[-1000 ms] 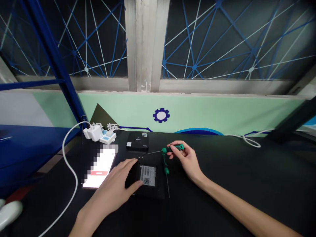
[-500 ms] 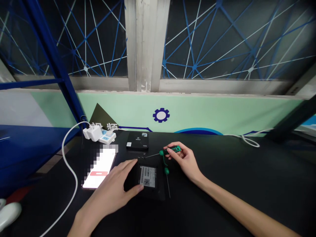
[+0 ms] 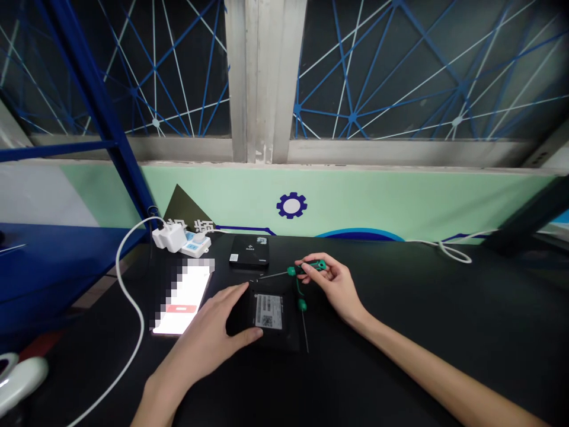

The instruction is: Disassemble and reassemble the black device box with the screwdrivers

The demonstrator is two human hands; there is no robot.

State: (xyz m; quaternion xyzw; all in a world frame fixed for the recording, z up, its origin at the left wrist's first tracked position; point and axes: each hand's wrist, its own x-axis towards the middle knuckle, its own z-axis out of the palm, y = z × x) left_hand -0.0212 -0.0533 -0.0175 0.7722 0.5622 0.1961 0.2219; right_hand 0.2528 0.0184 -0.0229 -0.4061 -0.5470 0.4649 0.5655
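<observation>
Left hand (image 3: 202, 335): palm down on the left part of a flat black device (image 3: 284, 335), fingers spread and open, holding nothing; fingertips near the device's upper left corner, thumb along its lower edge; white barcode label (image 3: 268, 311) facing up, just right of the hand; device toward the back edge of the black counter (image 3: 400, 320), near mid-width; right hand (image 3: 338, 284) just beyond the device's upper right corner, thumb and fingertips (image 3: 316, 268) pinched around a green-handled screwdriver (image 3: 292, 271), thin shaft pointing left over the device's top edge; contact at the tip too small to tell; second green-handled screwdriver (image 3: 302, 305) just right of the device, shaft toward the front edge; thin green cord (image 3: 297, 287) between both handles; along the back edge, black box (image 3: 248, 250), power strip (image 3: 193, 245), white plug charger (image 3: 169, 237); white cable (image 3: 133, 302) curving down the left side; phone (image 3: 182, 299), lit, screen pixelated, just left of the left hand.
</observation>
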